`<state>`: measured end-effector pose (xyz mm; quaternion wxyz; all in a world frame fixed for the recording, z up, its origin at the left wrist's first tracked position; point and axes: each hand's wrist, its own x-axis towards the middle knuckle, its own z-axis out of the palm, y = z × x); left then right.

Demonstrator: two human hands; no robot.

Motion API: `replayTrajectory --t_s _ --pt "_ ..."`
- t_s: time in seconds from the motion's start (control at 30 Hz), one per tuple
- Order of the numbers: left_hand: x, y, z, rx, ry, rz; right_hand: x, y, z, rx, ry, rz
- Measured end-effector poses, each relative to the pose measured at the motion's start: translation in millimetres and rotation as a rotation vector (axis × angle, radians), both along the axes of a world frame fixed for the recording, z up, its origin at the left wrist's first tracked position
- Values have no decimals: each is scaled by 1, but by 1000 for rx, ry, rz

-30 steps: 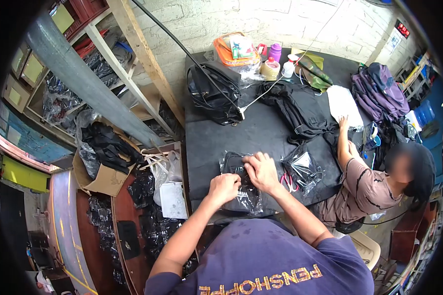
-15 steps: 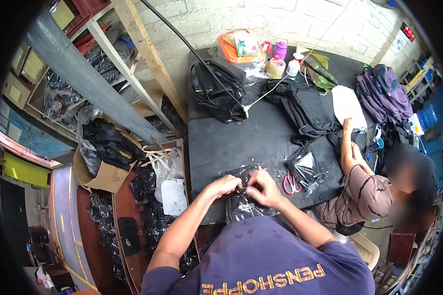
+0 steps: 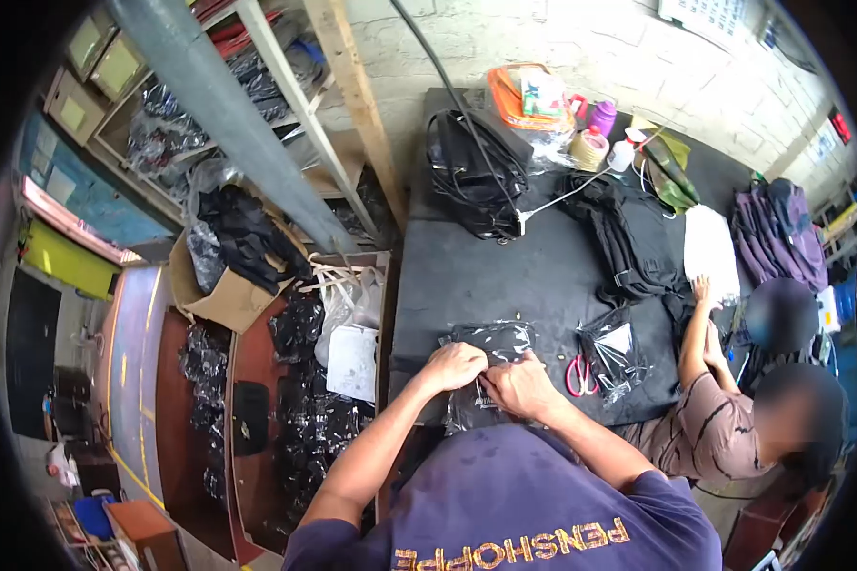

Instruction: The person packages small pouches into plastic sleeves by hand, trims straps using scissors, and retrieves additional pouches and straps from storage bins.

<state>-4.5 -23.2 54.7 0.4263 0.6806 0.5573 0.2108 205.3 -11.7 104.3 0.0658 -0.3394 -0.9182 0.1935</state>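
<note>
A black item in a clear plastic bag (image 3: 493,337) lies at the near edge of the black table, with white lettering on its near part. My left hand (image 3: 454,365) is closed on the bag's plastic from the left. Close beside it, my right hand (image 3: 524,386) pinches the same plastic, knuckles up. The fingertips of both hands are partly hidden, so the exact fold they grip cannot be made out. Right of my hands lie pink-handled scissors (image 3: 581,375) and another clear bag with black contents (image 3: 613,348).
A co-worker (image 3: 709,419) at the right reaches to a white sheet (image 3: 712,255). Black backpack (image 3: 624,233), black bag (image 3: 476,171), orange container (image 3: 528,100) and purple bags (image 3: 779,233) stand farther back. Left are a cardboard box (image 3: 233,300) and a metal post (image 3: 229,119).
The view has swung, so the table sits farther right. My hands have drawn closer together on the bag, and the right hand has lowered onto it.
</note>
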Motion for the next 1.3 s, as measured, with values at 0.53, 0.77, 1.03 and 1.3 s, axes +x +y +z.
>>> replayTrajectory --t_s 0.53,0.77,1.03,1.3 --pt "-4 -28 -58 510 385 653 23 23 -54 -546 501 324" --pt "-10 -45 -5 298 430 436 53 29 -47 -647 481 224" --pt "7 -60 42 32 335 491 34 35 13 -213 357 348" --pt "8 -62 4 -295 -496 505 10 14 3 -304 119 350"
